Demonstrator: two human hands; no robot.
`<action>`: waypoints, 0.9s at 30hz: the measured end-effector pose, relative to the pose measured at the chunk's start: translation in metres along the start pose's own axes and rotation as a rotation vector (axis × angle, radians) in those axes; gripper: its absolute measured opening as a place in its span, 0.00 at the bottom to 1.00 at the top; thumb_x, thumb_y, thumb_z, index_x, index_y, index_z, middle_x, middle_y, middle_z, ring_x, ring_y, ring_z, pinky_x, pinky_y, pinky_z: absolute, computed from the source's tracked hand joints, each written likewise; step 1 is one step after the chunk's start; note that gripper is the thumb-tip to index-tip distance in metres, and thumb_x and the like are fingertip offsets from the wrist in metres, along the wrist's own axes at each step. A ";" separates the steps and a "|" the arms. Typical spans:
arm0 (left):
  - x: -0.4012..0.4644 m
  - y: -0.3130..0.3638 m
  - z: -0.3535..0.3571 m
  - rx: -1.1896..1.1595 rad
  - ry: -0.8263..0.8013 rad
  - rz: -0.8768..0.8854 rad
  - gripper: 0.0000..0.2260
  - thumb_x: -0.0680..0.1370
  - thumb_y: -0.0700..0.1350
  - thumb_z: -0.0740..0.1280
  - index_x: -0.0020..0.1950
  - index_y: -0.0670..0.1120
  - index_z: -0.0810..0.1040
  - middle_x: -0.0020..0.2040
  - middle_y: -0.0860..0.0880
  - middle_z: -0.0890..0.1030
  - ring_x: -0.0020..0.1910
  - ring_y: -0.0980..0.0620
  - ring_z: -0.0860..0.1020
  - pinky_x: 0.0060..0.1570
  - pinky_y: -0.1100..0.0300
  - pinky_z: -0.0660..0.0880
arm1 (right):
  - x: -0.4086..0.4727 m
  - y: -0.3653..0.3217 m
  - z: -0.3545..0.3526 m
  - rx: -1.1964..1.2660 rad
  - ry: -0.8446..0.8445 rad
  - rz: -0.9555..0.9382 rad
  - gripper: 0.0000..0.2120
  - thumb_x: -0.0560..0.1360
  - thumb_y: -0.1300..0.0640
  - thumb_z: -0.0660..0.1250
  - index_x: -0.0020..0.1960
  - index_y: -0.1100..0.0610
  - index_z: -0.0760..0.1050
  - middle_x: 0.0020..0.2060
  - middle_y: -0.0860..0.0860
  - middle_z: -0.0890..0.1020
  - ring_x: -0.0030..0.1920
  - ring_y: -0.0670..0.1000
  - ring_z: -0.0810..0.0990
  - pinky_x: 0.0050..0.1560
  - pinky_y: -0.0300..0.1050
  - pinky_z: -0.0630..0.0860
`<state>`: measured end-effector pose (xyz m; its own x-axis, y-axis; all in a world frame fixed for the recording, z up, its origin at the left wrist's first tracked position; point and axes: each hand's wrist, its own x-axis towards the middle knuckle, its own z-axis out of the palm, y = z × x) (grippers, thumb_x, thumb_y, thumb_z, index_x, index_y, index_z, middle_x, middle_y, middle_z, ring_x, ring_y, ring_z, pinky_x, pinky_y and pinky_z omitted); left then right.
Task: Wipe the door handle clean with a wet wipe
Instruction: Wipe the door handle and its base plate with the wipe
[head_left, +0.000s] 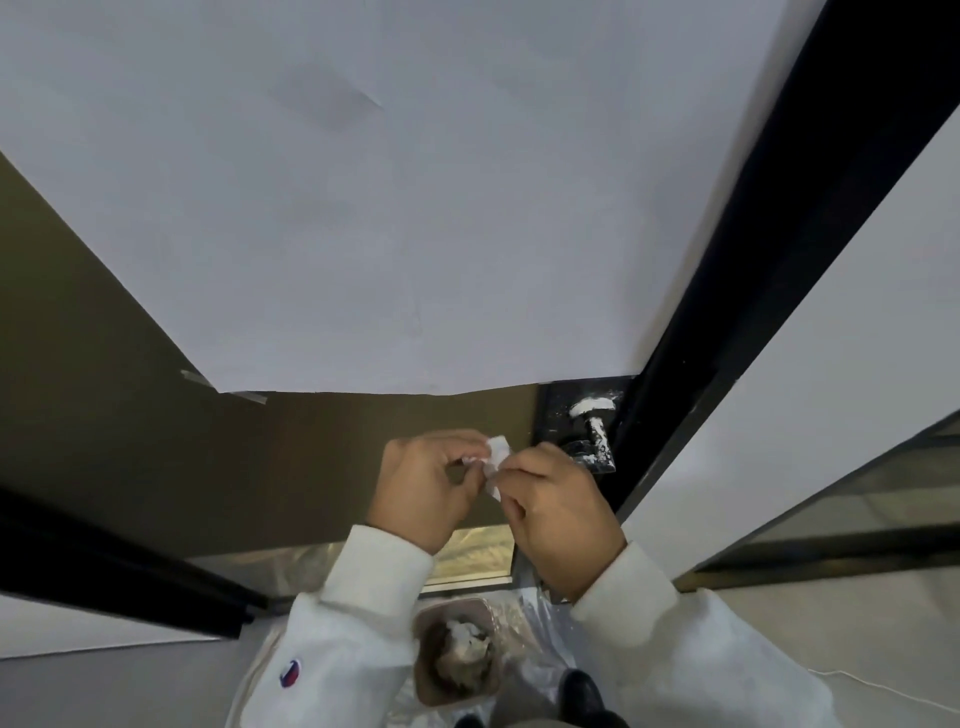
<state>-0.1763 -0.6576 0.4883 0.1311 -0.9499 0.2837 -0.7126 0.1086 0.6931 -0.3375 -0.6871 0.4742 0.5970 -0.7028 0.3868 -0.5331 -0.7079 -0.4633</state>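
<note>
Dim, even indoor light, soft shadows – wide-angle bending at edges, slight overall softness, no glare

A single head-worn wide-angle camera looks forward and steeply down, close against a brown door. Both hands sit low in the centre, near the lens; the floor and a bin lie directly beneath.

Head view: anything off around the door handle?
Yes. The black metal door handle and its black backplate are smeared and speckled with white residue, thickest along the top. Both hands hold a small white wet wipe beside it, not touching it; the handle is not yet wiped.
</note>
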 end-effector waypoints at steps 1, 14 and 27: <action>0.005 0.002 0.000 0.007 0.023 0.012 0.10 0.70 0.34 0.75 0.44 0.48 0.88 0.46 0.55 0.87 0.46 0.62 0.83 0.55 0.73 0.75 | 0.007 0.002 -0.002 -0.009 0.015 0.021 0.07 0.68 0.69 0.71 0.41 0.60 0.84 0.39 0.52 0.83 0.37 0.55 0.77 0.37 0.45 0.77; -0.005 0.008 0.012 0.127 -0.078 0.049 0.10 0.69 0.36 0.73 0.41 0.51 0.87 0.45 0.56 0.87 0.44 0.58 0.81 0.53 0.72 0.70 | -0.014 0.011 0.006 -0.010 0.025 0.028 0.07 0.68 0.71 0.69 0.41 0.61 0.82 0.38 0.54 0.81 0.37 0.57 0.77 0.36 0.46 0.77; -0.005 -0.010 0.023 -0.256 -0.122 -0.334 0.07 0.72 0.39 0.76 0.47 0.50 0.87 0.44 0.53 0.87 0.44 0.55 0.85 0.54 0.56 0.81 | -0.003 0.015 0.005 -0.181 -0.042 0.037 0.05 0.67 0.68 0.69 0.40 0.59 0.80 0.36 0.54 0.79 0.40 0.58 0.72 0.38 0.54 0.75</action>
<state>-0.1852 -0.6608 0.4649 0.2324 -0.9711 -0.0536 -0.4486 -0.1559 0.8800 -0.3448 -0.6949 0.4620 0.5976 -0.7274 0.3373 -0.6517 -0.6857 -0.3243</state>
